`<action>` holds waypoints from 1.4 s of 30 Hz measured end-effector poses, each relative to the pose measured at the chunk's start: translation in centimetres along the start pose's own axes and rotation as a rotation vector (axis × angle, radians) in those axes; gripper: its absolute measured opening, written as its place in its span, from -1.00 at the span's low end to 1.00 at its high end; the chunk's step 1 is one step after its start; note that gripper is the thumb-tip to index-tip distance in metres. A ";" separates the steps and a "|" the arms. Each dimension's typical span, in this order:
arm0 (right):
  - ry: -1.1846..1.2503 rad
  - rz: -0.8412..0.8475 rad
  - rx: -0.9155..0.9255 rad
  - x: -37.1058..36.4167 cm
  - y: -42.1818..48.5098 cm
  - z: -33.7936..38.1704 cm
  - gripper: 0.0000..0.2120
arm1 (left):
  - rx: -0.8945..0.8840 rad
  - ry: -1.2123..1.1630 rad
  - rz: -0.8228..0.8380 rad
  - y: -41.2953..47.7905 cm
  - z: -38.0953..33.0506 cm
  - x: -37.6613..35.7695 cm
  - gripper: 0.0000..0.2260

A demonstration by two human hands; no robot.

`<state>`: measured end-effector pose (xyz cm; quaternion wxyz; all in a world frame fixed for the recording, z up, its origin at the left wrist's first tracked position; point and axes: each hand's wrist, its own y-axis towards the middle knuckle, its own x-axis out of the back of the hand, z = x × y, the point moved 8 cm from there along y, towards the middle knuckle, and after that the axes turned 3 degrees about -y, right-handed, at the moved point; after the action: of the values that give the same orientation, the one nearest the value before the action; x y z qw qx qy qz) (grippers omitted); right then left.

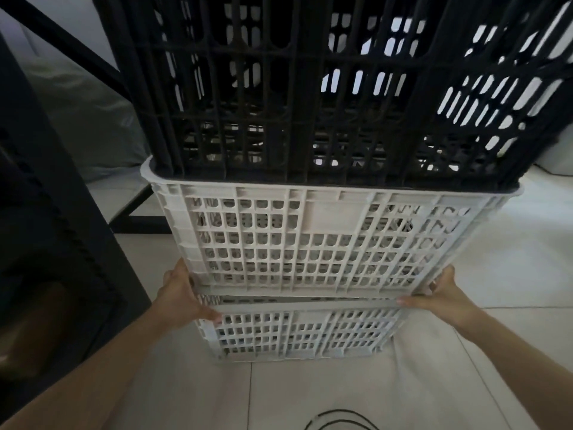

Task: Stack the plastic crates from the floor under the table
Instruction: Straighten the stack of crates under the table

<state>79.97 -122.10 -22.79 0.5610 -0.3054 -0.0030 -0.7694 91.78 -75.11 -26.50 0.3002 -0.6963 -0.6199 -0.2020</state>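
Upper white crate (pixel 325 240): nested in lower white crate (pixel 307 330), on tiled floor (pixel 341 395); seam between the two uneven, left side gapped.
Black crate (pixel 325 97): seated inside upper white crate's rim, towering toward the camera.
Step in hand, judged: seating or shifting the stack; best done with even pressure at both corners, stack kept plumb, black crate watched for tipping.
Left hand (pixel 183 296): grip wrapped on left bottom corner of upper white crate, thumb across the seam.
Right hand (pixel 440 296): grip closed on right bottom corner, fingers along the edge.
Crate relative to grip: spanning between both hands, bulk above them.
Surroundings: dark desk frame (pixel 62 41) behind left; black cable (pixel 338 420) on floor, near.
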 end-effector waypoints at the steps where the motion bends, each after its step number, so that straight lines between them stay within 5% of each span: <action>1: -0.032 0.001 -0.020 -0.2 0.5 -0.6 0.30 | 0.000 -0.009 -0.024 -0.2 0.3 0.0 -0.06; 4: -0.103 0.006 -0.031 -0.3 2.8 -3.8 0.30 | -0.001 -0.050 -0.093 -0.9 1.1 -0.2 -0.27; 9: -0.069 -0.124 0.064 -0.6 2.1 -2.5 0.02 | -0.008 -0.024 -0.122 -1.1 1.6 0.2 -0.14; 17: -0.094 -0.295 0.124 0.4 1.8 -1.9 0.00 | -0.011 -0.089 -0.178 -2.3 0.6 0.2 -0.24; 24: -0.106 -0.274 0.163 0.2 0.7 -0.9 0.03 | -0.006 0.016 -0.211 -3.3 0.0 0.3 -0.29; 32: -0.164 -0.397 0.158 0.6 -1.0 -1.7 -0.28 | 0.005 0.198 -0.287 -4.4 -1.6 0.9 -0.44; 35: -0.256 -0.388 0.221 -0.4 -1.3 -3.1 -0.24 | 0.022 0.092 -0.287 -4.7 -1.6 0.6 -0.49; 39: -0.245 -0.406 0.222 0.9 -0.4 -2.7 -0.57 | 0.046 0.000 -0.270 -4.5 -0.9 0.3 -0.51; 42: -0.255 -0.398 0.228 1.4 -0.8 -2.6 -0.58 | 0.074 -0.010 -0.240 -4.1 -0.7 0.1 -0.48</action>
<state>77.77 -123.93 -23.94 0.4246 -0.3281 -0.2201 -0.8146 87.78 -75.24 -25.25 0.2962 -0.6065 -0.7074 -0.2098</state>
